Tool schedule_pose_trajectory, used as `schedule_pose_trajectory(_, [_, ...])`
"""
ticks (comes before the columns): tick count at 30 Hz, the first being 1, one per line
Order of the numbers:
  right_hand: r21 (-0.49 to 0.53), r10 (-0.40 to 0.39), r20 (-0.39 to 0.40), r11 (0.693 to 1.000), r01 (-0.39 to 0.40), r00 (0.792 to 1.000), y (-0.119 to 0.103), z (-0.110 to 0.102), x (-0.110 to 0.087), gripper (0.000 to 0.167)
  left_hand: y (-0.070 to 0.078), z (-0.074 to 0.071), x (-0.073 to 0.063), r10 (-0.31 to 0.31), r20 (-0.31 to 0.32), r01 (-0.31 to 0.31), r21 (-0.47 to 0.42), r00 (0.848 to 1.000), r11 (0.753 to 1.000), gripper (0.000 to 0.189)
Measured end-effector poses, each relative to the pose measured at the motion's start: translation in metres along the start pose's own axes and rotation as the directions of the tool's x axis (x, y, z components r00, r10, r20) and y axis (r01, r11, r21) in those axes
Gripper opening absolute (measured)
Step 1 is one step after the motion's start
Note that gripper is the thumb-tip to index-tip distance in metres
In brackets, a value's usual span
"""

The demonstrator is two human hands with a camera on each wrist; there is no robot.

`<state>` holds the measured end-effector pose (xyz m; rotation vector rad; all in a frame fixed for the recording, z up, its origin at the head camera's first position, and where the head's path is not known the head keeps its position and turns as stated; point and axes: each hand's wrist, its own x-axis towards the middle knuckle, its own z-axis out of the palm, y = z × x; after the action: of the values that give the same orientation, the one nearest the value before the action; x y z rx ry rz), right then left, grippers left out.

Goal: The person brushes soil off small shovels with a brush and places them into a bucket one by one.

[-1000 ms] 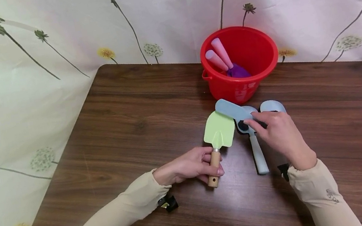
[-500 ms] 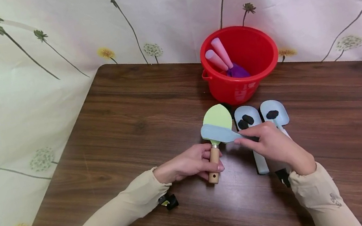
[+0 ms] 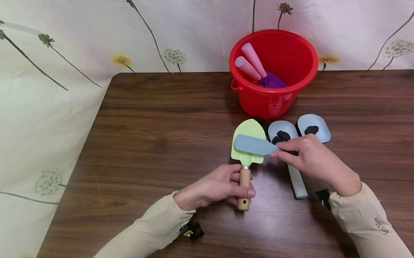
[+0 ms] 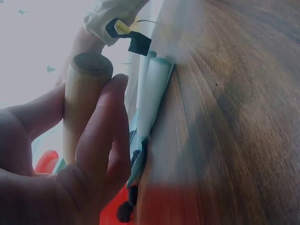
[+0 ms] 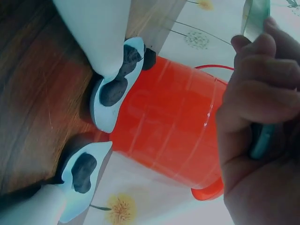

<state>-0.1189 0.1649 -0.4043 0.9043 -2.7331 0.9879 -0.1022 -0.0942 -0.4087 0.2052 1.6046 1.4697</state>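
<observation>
The left hand point(image 3: 221, 187) grips a trowel point(image 3: 249, 127) by its wooden handle, its pale green blade jutting forward; the right hand point(image 3: 314, 159) pinches a flat blue spatula point(image 3: 251, 144) reaching leftward over that blade. Just beyond, two blue scoops point(image 3: 282, 125) lie before a red bucket point(image 3: 268, 100).

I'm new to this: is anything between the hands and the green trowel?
Nothing visible blocks the left hand, which grips the trowel. The right hand has a blue tool in the way, held across the trowel's blade.

Pale-green trowel point(image 3: 249, 128), blue tool point(image 3: 254, 144), red bucket point(image 3: 268, 102)
</observation>
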Motion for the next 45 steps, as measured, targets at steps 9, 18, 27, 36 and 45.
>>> schedule_pose_trajectory(9, [-0.148,-0.065,-0.219,0.988,0.033,0.974,0.008,-0.004,0.0,0.035,0.002,0.005,-0.002,-0.012,0.035,0.012,-0.022,0.999,1.0,0.037])
schedule_pose_trajectory(18, [-0.102,0.002,-0.227,0.994,-0.026,0.974,0.003,-0.004,-0.001,0.034,0.001,0.007,-0.002,0.005,0.039,-0.004,-0.003,0.999,1.0,0.041])
schedule_pose_trajectory(27, [0.074,-0.028,0.012,0.997,0.027,1.0,-0.008,-0.001,-0.005,0.027,0.003,0.004,0.001,0.003,0.011,-0.003,0.001,1.0,1.0,0.043])
schedule_pose_trajectory(36, [0.091,0.02,0.091,0.995,-0.028,0.996,-0.004,0.0,-0.006,0.026,0.003,0.004,0.0,-0.003,0.002,0.003,-0.002,1.0,1.0,0.04])
schedule_pose_trajectory(45, [-0.01,0.007,0.004,1.0,-0.007,1.0,0.005,-0.001,-0.005,0.029,-0.001,0.006,-0.002,0.002,0.021,-0.001,-0.023,1.0,1.0,0.038])
